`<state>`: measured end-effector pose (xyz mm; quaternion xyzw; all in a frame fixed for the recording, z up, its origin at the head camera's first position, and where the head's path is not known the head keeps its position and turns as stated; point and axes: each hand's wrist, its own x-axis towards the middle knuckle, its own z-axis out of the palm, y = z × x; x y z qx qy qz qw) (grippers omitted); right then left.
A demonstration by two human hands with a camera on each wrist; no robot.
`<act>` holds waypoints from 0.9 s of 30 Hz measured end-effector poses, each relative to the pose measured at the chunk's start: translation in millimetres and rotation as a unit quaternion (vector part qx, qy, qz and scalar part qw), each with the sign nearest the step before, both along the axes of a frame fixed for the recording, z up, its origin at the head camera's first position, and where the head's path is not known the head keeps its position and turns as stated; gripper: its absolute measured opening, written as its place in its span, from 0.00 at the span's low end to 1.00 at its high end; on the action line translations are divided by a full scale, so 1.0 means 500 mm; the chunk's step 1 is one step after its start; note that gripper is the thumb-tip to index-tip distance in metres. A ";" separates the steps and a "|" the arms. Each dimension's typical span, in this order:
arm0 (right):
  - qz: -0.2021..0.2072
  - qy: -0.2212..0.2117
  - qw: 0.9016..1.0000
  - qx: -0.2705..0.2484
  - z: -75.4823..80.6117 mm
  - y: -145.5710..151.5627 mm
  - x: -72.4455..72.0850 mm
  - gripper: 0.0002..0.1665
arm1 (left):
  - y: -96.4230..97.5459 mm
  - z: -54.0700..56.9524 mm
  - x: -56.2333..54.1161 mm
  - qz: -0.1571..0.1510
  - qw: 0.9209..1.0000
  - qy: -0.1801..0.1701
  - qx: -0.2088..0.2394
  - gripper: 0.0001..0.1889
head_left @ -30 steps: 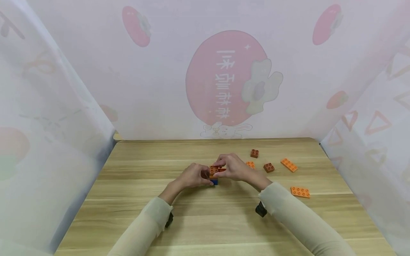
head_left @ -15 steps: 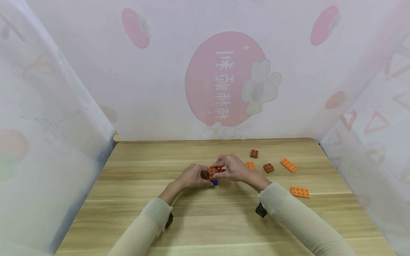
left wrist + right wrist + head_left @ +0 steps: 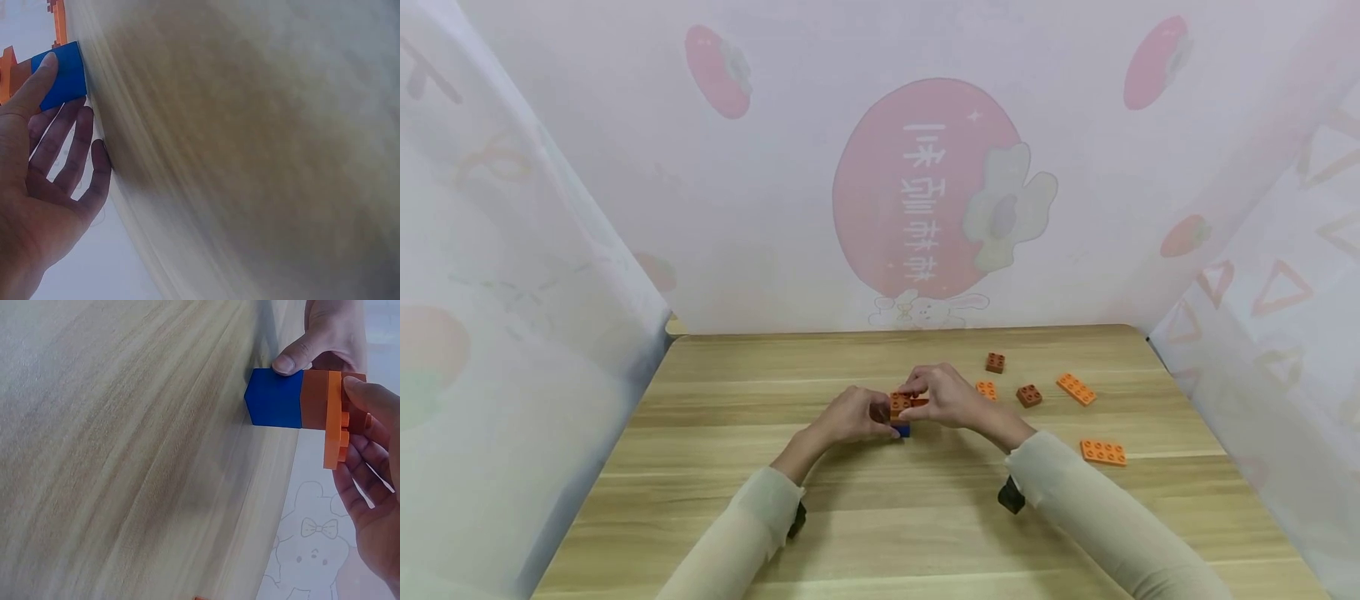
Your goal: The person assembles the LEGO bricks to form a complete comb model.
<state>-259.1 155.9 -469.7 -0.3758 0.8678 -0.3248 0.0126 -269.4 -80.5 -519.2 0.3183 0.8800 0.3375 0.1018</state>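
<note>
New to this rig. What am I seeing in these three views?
There's no robot: just a person's left hand and right hand, both bare. The head camera looks forward and down; the other two pictures come from cameras on each wrist, so the wooden table looks tipped.

The left hand grips the blue block at the bottom of a stack. Above it come a brown block, an orange plate and the top brown block, which the right hand pinches.

To the right lie two loose brown blocks and three orange pieces.

Illegible white characters (image 3: pixel 922 202) on pink circle (image 3: pixel 868 187)
</note>
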 end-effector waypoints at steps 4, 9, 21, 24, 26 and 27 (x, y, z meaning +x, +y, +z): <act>0.002 0.004 1.000 0.006 -0.002 0.001 0.000 0.21 | 0.000 -0.003 0.001 -0.001 1.000 -0.002 0.002 0.13; -0.003 0.006 1.000 0.008 -0.003 0.000 0.000 0.20 | 0.000 0.000 0.002 0.001 1.000 -0.002 -0.004 0.13; 0.005 0.014 1.000 0.005 -0.006 0.006 -0.009 0.26 | 0.000 0.002 -0.002 -0.003 1.000 0.005 -0.010 0.14; 0.010 0.006 1.000 0.004 -0.003 0.011 -0.011 0.29 | 0.000 0.003 -0.002 -0.002 1.000 0.000 -0.012 0.14; 0.016 0.001 1.000 -0.002 0.000 0.015 -0.012 0.30 | -0.001 0.003 -0.002 -0.004 1.000 0.002 -0.013 0.14; 0.019 0.002 1.000 -0.004 0.000 0.017 -0.013 0.30 | -0.001 0.003 -0.003 -0.004 1.000 0.003 -0.013 0.14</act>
